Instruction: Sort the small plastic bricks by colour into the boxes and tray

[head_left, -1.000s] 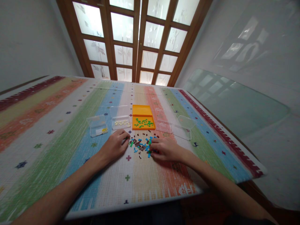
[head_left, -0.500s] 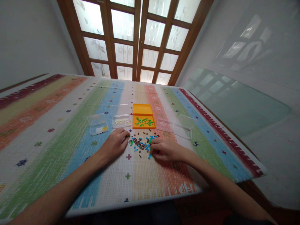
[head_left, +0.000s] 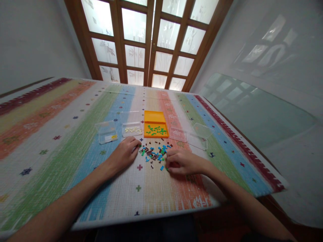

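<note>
A loose pile of small toy bricks (head_left: 153,155), brown, blue and green, lies on the striped tablecloth between my hands. My left hand (head_left: 126,152) rests at the pile's left edge, its fingers pinched on a small green brick that barely shows at the tips. On the other side, my right hand (head_left: 184,162) is curled, with a bit of green brick showing at its thumb tip. Just left of that thumb a blue brick (head_left: 162,168) lies on the cloth. Behind the pile stands an open orange case (head_left: 156,136) with several green bricks in its base.
A clear box (head_left: 132,135) of cream-coloured bricks stands left of the orange case. Farther left, another open clear box (head_left: 108,141) holds a white and yellow piece. To the right are two clear boxes, one nearer (head_left: 178,139) and one farther right (head_left: 199,146). The table's front edge (head_left: 141,217) is close to me.
My right hand has drawn slightly right, away from the pile, uncovering the blue brick and nearby pieces. Green now shows at its thumb tip. My left hand stays in place.
</note>
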Action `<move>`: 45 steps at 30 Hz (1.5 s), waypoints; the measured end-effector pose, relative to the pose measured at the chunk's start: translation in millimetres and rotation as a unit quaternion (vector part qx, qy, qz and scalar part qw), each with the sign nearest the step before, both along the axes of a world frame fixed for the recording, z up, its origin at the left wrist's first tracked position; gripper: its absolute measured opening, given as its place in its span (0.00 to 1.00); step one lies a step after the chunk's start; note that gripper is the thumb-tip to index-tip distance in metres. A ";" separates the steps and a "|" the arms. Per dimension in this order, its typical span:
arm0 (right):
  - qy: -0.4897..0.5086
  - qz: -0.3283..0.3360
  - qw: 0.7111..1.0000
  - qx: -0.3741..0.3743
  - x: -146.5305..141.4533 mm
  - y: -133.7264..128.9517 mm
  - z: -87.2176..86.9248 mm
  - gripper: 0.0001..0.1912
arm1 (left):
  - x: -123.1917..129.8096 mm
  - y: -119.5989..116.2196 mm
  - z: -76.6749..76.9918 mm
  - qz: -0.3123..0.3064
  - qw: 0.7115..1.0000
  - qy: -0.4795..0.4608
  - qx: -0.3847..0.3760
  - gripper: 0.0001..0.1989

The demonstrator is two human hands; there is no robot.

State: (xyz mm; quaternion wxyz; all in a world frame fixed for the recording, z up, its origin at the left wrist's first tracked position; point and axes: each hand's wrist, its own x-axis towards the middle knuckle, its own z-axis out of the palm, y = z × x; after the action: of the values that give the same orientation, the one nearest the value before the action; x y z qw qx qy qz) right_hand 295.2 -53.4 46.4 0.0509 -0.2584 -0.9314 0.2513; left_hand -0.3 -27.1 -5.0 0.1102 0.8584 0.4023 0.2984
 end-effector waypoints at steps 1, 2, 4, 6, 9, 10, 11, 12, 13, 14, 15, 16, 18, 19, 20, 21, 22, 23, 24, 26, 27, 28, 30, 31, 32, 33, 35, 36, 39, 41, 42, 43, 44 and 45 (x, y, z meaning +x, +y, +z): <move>0.000 -0.002 1.000 -0.006 0.4 -0.1 0.3 0.07 | -0.3 0.2 0.3 0.000 1.000 0.000 -0.002 0.09; -0.002 -0.006 1.000 -0.012 0.8 -0.3 0.4 0.07 | -0.7 0.4 0.7 -0.001 1.000 -0.001 -0.003 0.09; -0.007 -0.018 1.000 -0.018 1.3 -0.5 0.5 0.06 | -1.3 0.8 1.6 0.002 1.000 -0.003 -0.009 0.09; -0.014 -0.026 0.999 -0.018 1.5 -0.6 0.5 0.05 | -1.8 1.0 3.1 0.013 1.000 -0.002 -0.016 0.08; -0.023 -0.026 0.999 -0.017 1.1 -0.2 0.9 0.05 | -2.0 0.3 6.4 0.035 0.999 0.012 -0.035 0.07; -0.024 -0.026 0.999 -0.017 0.8 0.0 1.1 0.05 | -1.9 -0.2 7.8 0.040 0.998 0.018 -0.044 0.07; -0.023 -0.027 0.999 -0.018 0.6 0.0 1.3 0.05 | -1.6 -0.7 9.3 0.044 0.997 0.025 -0.053 0.08; -0.023 -0.028 0.999 -0.020 0.4 -0.1 1.4 0.05 | -1.4 -1.3 10.6 0.047 0.997 0.030 -0.061 0.08; -0.023 -0.028 0.999 -0.023 0.2 -0.3 1.5 0.05 | -1.1 -1.8 11.7 0.048 0.996 0.034 -0.067 0.08; -0.024 -0.028 0.999 -0.026 0.1 -0.8 1.6 0.05 | -0.8 -2.1 12.5 0.049 0.996 0.036 -0.071 0.08; -0.026 -0.027 0.999 -0.030 0.1 -1.4 1.7 0.06 | -0.5 -2.3 13.1 0.051 0.995 0.037 -0.074 0.09; -0.029 -0.027 0.999 -0.035 0.0 -2.1 1.8 0.06 | -0.4 -2.3 13.3 0.052 0.995 0.037 -0.076 0.09; -0.036 -0.032 0.998 -0.040 -0.1 -3.4 2.1 0.06 | -0.2 -2.0 13.2 0.052 0.995 0.037 -0.078 0.09; -0.039 -0.034 0.998 -0.042 -0.2 -3.9 2.2 0.06 | -0.3 -1.8 12.9 0.052 0.995 0.040 -0.078 0.09; -0.043 -0.035 0.998 -0.043 -0.4 -4.0 2.3 0.06 | -0.4 -1.5 12.5 0.053 0.995 0.044 -0.079 0.09; -0.047 -0.036 0.997 -0.043 -0.8 -3.8 2.3 0.05 | -0.5 -1.3 12.3 0.054 0.994 0.049 -0.078 0.09; -0.049 -0.037 0.997 -0.042 -1.2 -3.3 2.4 0.05 | -0.6 -1.2 12.1 0.056 0.994 0.054 -0.078 0.09; -0.050 -0.038 0.997 -0.040 -1.7 -2.5 2.4 0.04 | -0.7 -1.2 12.0 0.058 0.994 0.059 -0.077 0.09; -0.051 -0.041 0.997 -0.037 -2.3 -1.4 2.3 0.04 | -0.8 -1.2 12.1 0.060 0.993 0.062 -0.076 0.09; -0.055 -0.050 0.997 -0.030 -3.6 1.0 2.0 0.03 | -0.7 -1.5 12.6 0.059 0.993 0.066 -0.074 0.10; -0.057 -0.057 0.996 -0.028 -4.3 2.3 1.7 0.03 | -0.6 -1.7 13.1 0.057 0.993 0.066 -0.074 0.10; -0.060 -0.064 0.996 -0.026 -5.0 3.4 1.2 0.03 | -0.4 -2.0 13.6 0.056 0.994 0.065 -0.074 0.10; -0.059 -0.078 0.995 -0.022 -6.0 5.4 -0.1 0.03 | 0.1 -2.7 14.6 0.056 0.994 0.064 -0.074 0.10; -0.055 -0.083 0.995 -0.019 -6.4 6.2 -0.9 0.03 | 0.3 -3.0 15.1 0.055 0.994 0.065 -0.073 0.10; -0.050 -0.085 0.995 -0.017 -6.6 6.9 -1.7 0.02 | 0.4 -3.4 15.4 0.055 0.994 0.066 -0.073 0.10; -0.046 -0.085 0.995 -0.014 -6.8 7.5 -2.4 0.02 | 0.5 -3.7 15.6 0.056 0.993 0.069 -0.071 0.10; -0.040 -0.089 0.995 -0.005 -7.1 8.1 -3.5 0.02 | 0.4 -4.1 15.7 0.055 0.993 0.078 -0.070 0.10; -0.038 -0.093 0.995 0.001 -7.3 8.3 -3.6 0.02 | 0.2 -4.2 15.5 0.056 0.993 0.082 -0.070 0.10; -0.039 -0.098 0.994 0.022 -7.8 8.7 -2.9 0.04 | -0.4 -4.2 15.1 0.058 0.992 0.091 -0.070 0.11; -0.045 -0.095 0.994 0.027 -8.1 9.2 -1.9 0.05 | -0.9 -4.1 15.2 0.058 0.991 0.094 -0.071 0.11; -0.048 -0.093 0.994 0.026 -8.1 9.5 -1.4 0.05 | -1.0 -4.1 15.5 0.057 0.991 0.095 -0.071 0.11; -0.052 -0.092 0.994 0.024 -8.0 9.8 -0.9 0.04 | -1.1 -4.2 15.8 0.055 0.991 0.096 -0.070 0.11; -0.055 -0.091 0.994 0.022 -7.8 10.0 -0.4 0.04 | -1.2 -4.3 16.1 0.054 0.992 0.096 -0.069 0.11; -0.056 -0.091 0.994 0.019 -7.6 10.2 -0.1 0.04 | -1.2 -4.4 16.4 0.052 0.992 0.097 -0.067 0.11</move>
State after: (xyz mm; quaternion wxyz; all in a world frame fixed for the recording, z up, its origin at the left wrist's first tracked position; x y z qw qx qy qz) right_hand 287.7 -43.2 46.3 0.0259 -0.3549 -0.9100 0.2126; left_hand -1.5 -31.6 11.5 0.1128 0.8518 0.4744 0.1916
